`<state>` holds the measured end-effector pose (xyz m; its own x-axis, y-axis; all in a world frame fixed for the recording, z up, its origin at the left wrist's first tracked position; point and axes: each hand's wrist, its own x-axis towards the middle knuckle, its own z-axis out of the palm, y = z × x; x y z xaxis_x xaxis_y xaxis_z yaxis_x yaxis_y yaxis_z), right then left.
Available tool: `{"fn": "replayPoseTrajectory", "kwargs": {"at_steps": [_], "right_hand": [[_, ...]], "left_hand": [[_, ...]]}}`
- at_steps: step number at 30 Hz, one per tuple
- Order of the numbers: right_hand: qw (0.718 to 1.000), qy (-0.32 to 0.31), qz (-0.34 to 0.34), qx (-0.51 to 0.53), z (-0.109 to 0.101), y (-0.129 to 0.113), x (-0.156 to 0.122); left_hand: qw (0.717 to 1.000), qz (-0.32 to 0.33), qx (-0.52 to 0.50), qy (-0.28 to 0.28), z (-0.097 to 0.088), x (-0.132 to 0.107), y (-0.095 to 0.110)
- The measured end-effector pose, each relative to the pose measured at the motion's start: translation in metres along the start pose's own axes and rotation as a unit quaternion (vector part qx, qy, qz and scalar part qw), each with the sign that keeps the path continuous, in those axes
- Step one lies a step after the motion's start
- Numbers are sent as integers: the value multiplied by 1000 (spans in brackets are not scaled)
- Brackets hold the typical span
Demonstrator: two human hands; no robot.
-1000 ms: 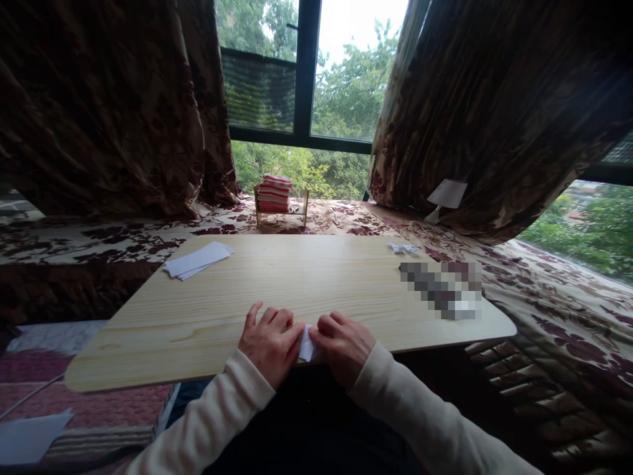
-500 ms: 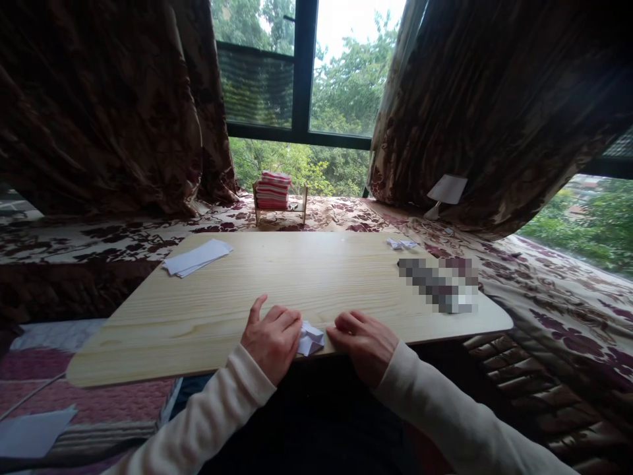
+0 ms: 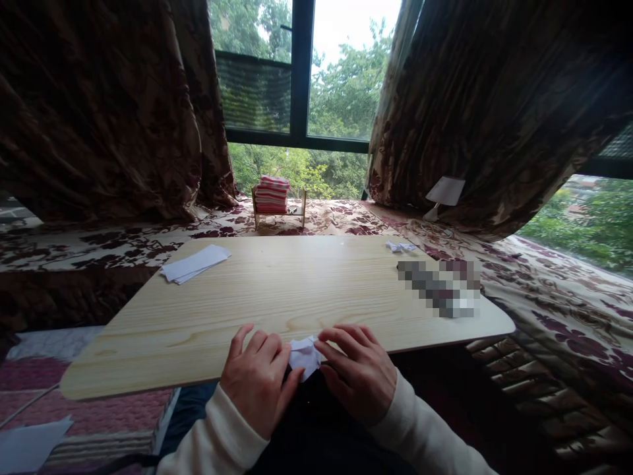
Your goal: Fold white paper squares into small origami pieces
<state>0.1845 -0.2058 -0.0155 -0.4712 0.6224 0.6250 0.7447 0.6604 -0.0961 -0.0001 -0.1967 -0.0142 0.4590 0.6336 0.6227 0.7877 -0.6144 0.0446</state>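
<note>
A small folded piece of white paper [image 3: 304, 358] is held between my two hands at the table's front edge. My left hand [image 3: 260, 376] pinches its left side between thumb and fingers. On the other side, my right hand [image 3: 357, 369] grips the paper's right edge with thumb and index finger, the other fingers curled above. Part of the paper's sides is hidden by my fingertips. Under and beyond the hands lies the light wooden table [image 3: 277, 284].
White paper strips [image 3: 196, 262] lie at the table's back left. Small folded paper pieces [image 3: 400, 247] sit at the back right, near a pixelated object [image 3: 435, 289]. Behind the table stand a small rack with folded red-striped cloths [image 3: 272, 194] and a white lamp [image 3: 446, 191].
The folded paper has come nearer to me and shows a flatter face. My right hand, apart from it before, now grips it. My left hand has moved nearer with thumb exposed.
</note>
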Motion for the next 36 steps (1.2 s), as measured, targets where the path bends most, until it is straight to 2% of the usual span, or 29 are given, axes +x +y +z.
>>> {"fn": "replayPoseTrajectory", "kwargs": {"at_steps": [4, 7, 10, 13, 18, 22, 29, 36], "right_hand": [[999, 14, -26, 21, 14, -11, -2], [999, 28, -34, 18, 22, -3, 0], [996, 1, -81, 25, 18, 10, 7], [994, -22, -104, 13, 10, 13, 12], [999, 19, -45, 5, 10, -5, 8], [999, 30, -4, 21, 14, -12, 4], [999, 4, 35, 2, 9, -13, 13], [993, -74, 85, -28, 7, -15, 23]], "left_hand": [[1000, -9, 2, -2, -2, 0, 2], [1000, -21, -21, 0, -2, -2, -1], [999, -9, -49, 4, -1, -2, -7], [999, 4, -41, 15, 2, -1, -9], [999, -9, -19, 37, 6, -4, -4], [999, -10, -36, 16, 5, -9, -5], [1000, 3, -22, 22, 6, -11, -7], [1000, 12, -16, 21, 7, -14, -8]]}}
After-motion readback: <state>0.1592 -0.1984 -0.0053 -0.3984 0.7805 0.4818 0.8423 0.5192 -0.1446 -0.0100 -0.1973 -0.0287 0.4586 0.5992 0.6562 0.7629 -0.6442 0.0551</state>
